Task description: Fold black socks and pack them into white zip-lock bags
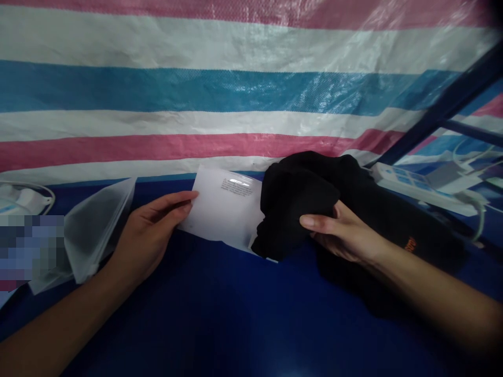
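At the far left end of the counter point(236, 319), a white device point(29, 200) with a looped cable sits at the edge of my view, and beside it some translucent bags point(98, 230) lean in a loose stack. Next comes my left hand point(143, 233), its thumb and forefinger pinching the left edge of a clear printed bag point(223, 214). That bag lies near the foot of the striped sheet point(236, 89), its small block of print facing up. Its right end is overlapped by a folded part of the black cloth point(294, 204); from my feed I can't tell whether the fold is inside the bag or merely over it.

My right hand point(348, 235) grips that fold, thumb on top and fingers beneath. The rest of the cloth spreads rightward, showing some orange lettering point(411, 244), to a white power strip point(424, 188) near the dark frame point(444, 107).

I judge the step in hand to be bringing cloth and bag together. To me, the next move calls for a steady pinch on the left while the right hand guides the fold, without crumpling the thin film.
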### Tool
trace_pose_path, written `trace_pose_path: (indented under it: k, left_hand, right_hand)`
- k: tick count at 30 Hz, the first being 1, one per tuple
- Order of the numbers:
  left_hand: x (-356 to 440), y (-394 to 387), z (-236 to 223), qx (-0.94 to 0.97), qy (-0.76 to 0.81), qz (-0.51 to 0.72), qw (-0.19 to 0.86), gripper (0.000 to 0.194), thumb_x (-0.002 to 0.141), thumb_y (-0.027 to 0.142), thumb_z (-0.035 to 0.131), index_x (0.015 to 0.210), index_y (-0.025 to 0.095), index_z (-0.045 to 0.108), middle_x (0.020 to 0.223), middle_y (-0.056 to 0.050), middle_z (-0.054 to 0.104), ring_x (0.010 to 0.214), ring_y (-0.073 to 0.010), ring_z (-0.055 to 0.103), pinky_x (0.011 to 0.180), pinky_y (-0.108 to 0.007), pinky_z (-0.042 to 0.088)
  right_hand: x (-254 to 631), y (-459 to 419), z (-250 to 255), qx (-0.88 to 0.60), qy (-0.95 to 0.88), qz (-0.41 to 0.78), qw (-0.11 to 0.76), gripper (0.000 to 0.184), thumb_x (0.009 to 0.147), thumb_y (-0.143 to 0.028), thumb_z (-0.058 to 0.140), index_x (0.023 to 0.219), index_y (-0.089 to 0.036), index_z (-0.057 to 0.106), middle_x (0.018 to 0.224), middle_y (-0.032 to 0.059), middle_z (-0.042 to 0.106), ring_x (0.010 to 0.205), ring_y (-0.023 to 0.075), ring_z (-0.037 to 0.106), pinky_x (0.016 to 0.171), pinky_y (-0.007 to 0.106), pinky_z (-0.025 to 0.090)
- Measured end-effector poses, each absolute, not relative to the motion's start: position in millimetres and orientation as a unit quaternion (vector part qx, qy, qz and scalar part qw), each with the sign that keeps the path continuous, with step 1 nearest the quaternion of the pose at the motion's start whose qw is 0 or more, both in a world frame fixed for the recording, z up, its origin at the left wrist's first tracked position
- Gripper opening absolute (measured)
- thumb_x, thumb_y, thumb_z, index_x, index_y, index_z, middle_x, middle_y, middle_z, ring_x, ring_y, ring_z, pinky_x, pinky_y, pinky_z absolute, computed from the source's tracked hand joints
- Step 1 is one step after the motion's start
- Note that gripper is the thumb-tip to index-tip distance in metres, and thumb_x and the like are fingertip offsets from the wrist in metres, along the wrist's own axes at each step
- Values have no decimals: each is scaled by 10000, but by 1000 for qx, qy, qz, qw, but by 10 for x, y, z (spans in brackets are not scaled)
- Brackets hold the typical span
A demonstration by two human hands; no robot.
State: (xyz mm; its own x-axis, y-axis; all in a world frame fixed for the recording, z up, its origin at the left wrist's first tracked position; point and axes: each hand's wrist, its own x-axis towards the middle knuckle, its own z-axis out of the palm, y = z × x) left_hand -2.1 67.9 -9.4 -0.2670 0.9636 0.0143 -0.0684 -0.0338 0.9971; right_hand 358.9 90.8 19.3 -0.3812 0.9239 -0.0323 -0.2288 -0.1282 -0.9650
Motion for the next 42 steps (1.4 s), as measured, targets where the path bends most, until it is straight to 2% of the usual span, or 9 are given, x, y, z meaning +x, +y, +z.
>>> trace_pose_path:
  k: [5,10,13,17,21,28,32,37,42]
  left_hand:
    - [-64,702,-136,422,548,593,412,325,773,407,1012,1065,293,928,1140,-35,881,1219,-281,782,1182,-435,612]
    - [-111,694,-151,457,547,579,396,366,834,476,999,1147,307,912,1205,-42,865,1154,-263,783,998,-361,656]
    - [-136,696,-177,482,550,558,392,426,806,474,1035,1177,305,910,1223,-55,857,1113,-261,778,907,-337,654]
    - [-168,710,-201,494,552,553,380,510,803,467,1044,1273,344,889,1099,-33,837,1000,-223,752,838,-308,640]
    - [-191,707,-198,491,555,555,377,532,836,501,1020,1328,363,874,1120,-37,841,1014,-226,757,844,-304,649]
    - [-183,695,-179,527,560,521,371,584,779,478,1045,1318,348,864,1091,-44,821,988,-242,770,849,-324,667]
    - [-172,684,-150,531,556,522,370,556,801,499,1026,1318,363,871,1037,-31,790,917,-221,727,781,-305,624]
    - [-196,663,-114,536,560,504,380,555,831,501,1016,1352,389,863,886,10,731,726,-156,597,626,-264,484]
    - [-230,672,-134,541,552,501,389,580,840,495,1017,1389,413,850,981,-5,781,787,-163,644,678,-252,540]
  right_hand:
    - [3601,903,198,-364,-509,658,418,328,791,-313,1084,1047,-266,885,1034,12,861,917,161,817,846,242,684]
    - [3597,907,203,-379,-518,643,418,387,759,-333,1094,1071,-267,875,1054,44,874,972,237,838,871,339,721]
    - [3579,904,202,-384,-514,631,436,366,761,-339,1085,1046,-252,871,1062,37,870,961,217,829,879,315,714]
    - [3578,902,189,-367,-507,639,447,379,770,-325,1080,1080,-250,876,1049,14,858,911,160,810,846,232,683]
    - [3588,908,183,-362,-495,647,452,338,798,-302,1068,1071,-261,872,1020,-2,847,897,146,807,815,201,669]
    - [3549,892,204,-380,-498,621,473,367,814,-338,1049,1128,-261,877,1093,32,854,1009,215,832,972,295,697]
    - [3546,891,205,-372,-497,615,485,340,811,-311,1050,1104,-274,880,984,-1,822,892,179,796,947,291,693]
    - [3535,896,233,-373,-509,616,472,273,840,-321,1038,1050,-247,880,1003,29,835,929,201,808,939,295,691]
    - [3528,906,243,-365,-501,617,484,244,856,-343,1027,994,-233,858,915,18,821,835,191,805,869,310,704]
